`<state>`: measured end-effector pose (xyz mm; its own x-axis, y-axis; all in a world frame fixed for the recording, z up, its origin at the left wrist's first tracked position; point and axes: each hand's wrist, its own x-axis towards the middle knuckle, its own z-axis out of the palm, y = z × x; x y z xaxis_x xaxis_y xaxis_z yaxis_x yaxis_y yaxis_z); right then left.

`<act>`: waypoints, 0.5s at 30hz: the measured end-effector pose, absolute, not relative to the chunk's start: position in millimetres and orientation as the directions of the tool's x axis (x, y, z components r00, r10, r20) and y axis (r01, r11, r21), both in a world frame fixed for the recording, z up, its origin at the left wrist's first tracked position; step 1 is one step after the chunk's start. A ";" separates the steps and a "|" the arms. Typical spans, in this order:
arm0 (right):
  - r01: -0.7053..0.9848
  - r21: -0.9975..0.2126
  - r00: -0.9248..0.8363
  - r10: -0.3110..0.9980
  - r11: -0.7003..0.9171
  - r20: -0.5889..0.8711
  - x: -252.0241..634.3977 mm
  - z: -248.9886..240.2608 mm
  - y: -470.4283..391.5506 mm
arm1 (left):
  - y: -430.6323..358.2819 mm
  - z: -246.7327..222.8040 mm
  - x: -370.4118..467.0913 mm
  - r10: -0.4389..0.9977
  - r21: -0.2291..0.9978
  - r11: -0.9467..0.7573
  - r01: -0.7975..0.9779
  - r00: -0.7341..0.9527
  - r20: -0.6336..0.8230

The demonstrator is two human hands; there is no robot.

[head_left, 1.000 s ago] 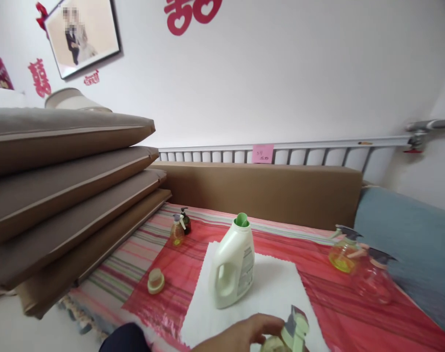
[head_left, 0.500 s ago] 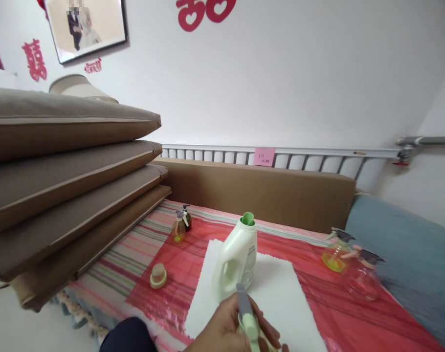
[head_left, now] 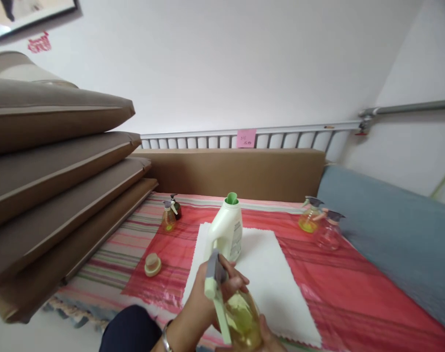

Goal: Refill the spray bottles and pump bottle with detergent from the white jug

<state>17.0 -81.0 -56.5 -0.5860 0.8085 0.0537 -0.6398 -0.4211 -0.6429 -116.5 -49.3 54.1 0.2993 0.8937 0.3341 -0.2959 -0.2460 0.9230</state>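
Note:
My left hand [head_left: 208, 288], with a bracelet at the wrist, is closed around the neck of a clear spray bottle [head_left: 242, 320]. The bottle holds yellow-green liquid and has a grey head with a light green trigger. Low in the picture, my right hand [head_left: 269, 338] grips the bottle's lower body; only part of it shows. Just beyond stands a white detergent jug [head_left: 226, 227] with a green spout, upright on a white cloth [head_left: 270, 274]. A pale round cap [head_left: 152, 264] lies to the left on red plastic sheeting [head_left: 178, 244].
Two pump or spray bottles stand together at the back left, one amber [head_left: 168, 219], one dark [head_left: 176, 208]. At right are a yellow spray bottle [head_left: 309, 218] and a pink one [head_left: 329, 232]. Stacked cushions [head_left: 61, 190] rise at left; a blue cushion [head_left: 387, 239] borders the right.
The spray bottle has turned, so its liquid-filled body shows and its trigger points toward me. My right hand now shows at its lower body. The camera view has swung right.

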 end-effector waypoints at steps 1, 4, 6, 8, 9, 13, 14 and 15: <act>-0.653 -0.600 -0.603 0.797 -0.462 0.043 15.1 -56.3 -82.2 | -48.4 55.2 -116.2 0.890 0.927 -0.242 -0.287 0.316 0.330; -0.652 -0.484 -0.677 0.736 -0.583 0.026 13.2 -50.6 -87.0 | -45.9 59.9 -115.7 0.845 0.917 -0.279 -0.285 0.380 0.375; -0.725 -0.438 -0.618 0.782 -0.531 0.075 14.3 -44.1 -91.0 | -42.8 60.5 -114.6 0.810 0.886 -0.340 -0.315 0.381 0.446; -0.810 -0.407 -0.509 0.851 -0.422 0.131 16.3 -38.4 -94.1 | -39.3 59.1 -112.5 0.790 0.863 -0.386 -0.326 0.367 0.492; -0.816 -0.402 -0.503 0.853 -0.415 0.142 17.5 -36.5 -94.8 | -37.8 58.3 -111.2 0.790 0.863 -0.394 -0.318 0.362 0.494; -0.730 -0.431 -0.632 0.764 -0.530 0.131 22.0 -35.0 -93.5 | -36.5 59.0 -104.7 0.786 0.862 -0.407 -0.303 0.365 0.499; -0.761 -0.442 -0.587 0.795 -0.475 0.155 23.2 -35.0 -93.2 | -37.0 59.9 -103.0 0.780 0.853 -0.417 -0.313 0.359 0.513; -0.802 -0.442 -0.519 0.835 -0.401 0.184 24.4 -34.6 -93.0 | -37.6 60.7 -101.4 0.776 0.845 -0.428 -0.321 0.349 0.526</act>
